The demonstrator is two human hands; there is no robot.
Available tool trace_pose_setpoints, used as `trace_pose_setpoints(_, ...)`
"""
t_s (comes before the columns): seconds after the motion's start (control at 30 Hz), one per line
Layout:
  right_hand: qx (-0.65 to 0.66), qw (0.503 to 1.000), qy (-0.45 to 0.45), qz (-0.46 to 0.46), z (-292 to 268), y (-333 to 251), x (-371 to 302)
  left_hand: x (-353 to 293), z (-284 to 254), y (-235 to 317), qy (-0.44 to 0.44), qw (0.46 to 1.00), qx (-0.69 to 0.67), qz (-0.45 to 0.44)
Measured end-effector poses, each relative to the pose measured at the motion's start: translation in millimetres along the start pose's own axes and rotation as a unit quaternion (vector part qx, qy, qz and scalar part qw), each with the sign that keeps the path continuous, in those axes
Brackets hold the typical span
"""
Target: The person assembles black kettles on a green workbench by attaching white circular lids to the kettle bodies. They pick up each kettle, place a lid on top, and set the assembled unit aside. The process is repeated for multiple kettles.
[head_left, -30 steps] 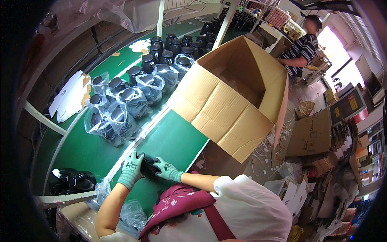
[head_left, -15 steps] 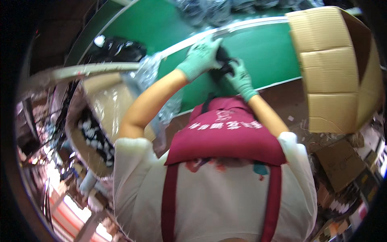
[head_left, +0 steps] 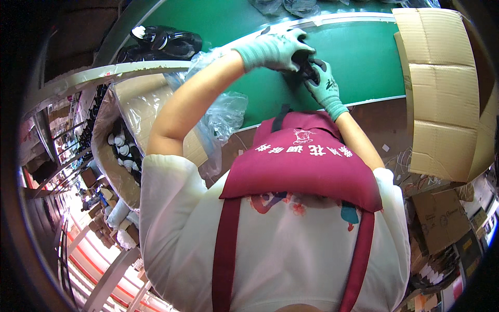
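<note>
Both my hands wear pale green knitted gloves with dark coated palms, and they meet over the green work surface [head_left: 358, 62]. My left hand [head_left: 275, 51] reaches across from the left, its fingers curled round the upper end of a small black object [head_left: 307, 67]. My right hand [head_left: 325, 86] grips the same object from the lower right, thumb and fingers closed in. The gloves cover most of it, so I cannot make out its kind.
Shiny black bottles [head_left: 174, 44] with a white cap lie at the left. Crumpled clear plastic [head_left: 226, 112] hangs over the near edge. A lined carton [head_left: 150, 112] holds black items with white tops. A tall cardboard box [head_left: 442, 93] stands right; wrapped dark items [head_left: 301, 7] lie at the back.
The whole view has shifted slightly. My hands are farther up and right in the picture, still together on the black object, and my left hand has turned with its fingers curling over it.
</note>
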State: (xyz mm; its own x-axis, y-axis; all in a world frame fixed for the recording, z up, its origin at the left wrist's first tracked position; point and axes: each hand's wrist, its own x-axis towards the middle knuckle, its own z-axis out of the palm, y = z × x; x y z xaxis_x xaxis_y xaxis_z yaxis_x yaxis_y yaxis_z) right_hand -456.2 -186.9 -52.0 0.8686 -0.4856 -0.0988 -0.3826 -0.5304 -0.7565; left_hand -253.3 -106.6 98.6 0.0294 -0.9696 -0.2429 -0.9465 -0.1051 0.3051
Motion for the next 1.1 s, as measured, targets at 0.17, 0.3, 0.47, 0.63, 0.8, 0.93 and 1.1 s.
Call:
trace_pose_setpoints(0.17, -0.007, 1.000, -0.001, -0.019, 3, 3, 2, 10, -7, 1, 0.203, 0.962, 0.136, -0.122)
trace_pose_setpoints(0.3, 0.001, 1.000, -0.001, 0.005, 3, -5, -2, 0, 1, 7, 0.042, 0.987, 0.028, 0.150)
trace_pose_setpoints(0.47, -0.019, 0.998, 0.015, -0.065, -2, -11, 1, -4, 20, 16, 0.256, 0.967, -0.005, -0.011)
trace_pose_setpoints(0.63, 0.013, 0.998, -0.007, -0.056, 11, -12, -2, -26, -11, 23, -0.043, 0.993, 0.094, 0.059)
trace_pose_setpoints(0.8, -0.024, 0.998, -0.064, -0.012, 13, -22, 4, -10, 9, 24, -0.085, 0.970, 0.028, -0.227)
trace_pose_setpoints(0.93, -0.025, 0.991, -0.097, -0.083, 0, -1, 15, -15, 26, 8, -0.065, 0.980, 0.181, 0.055)
trace_pose_setpoints(1.1, -0.020, 0.978, -0.185, -0.096, -19, 12, 50, -14, -4, -1, -0.067, 0.980, 0.143, 0.124)
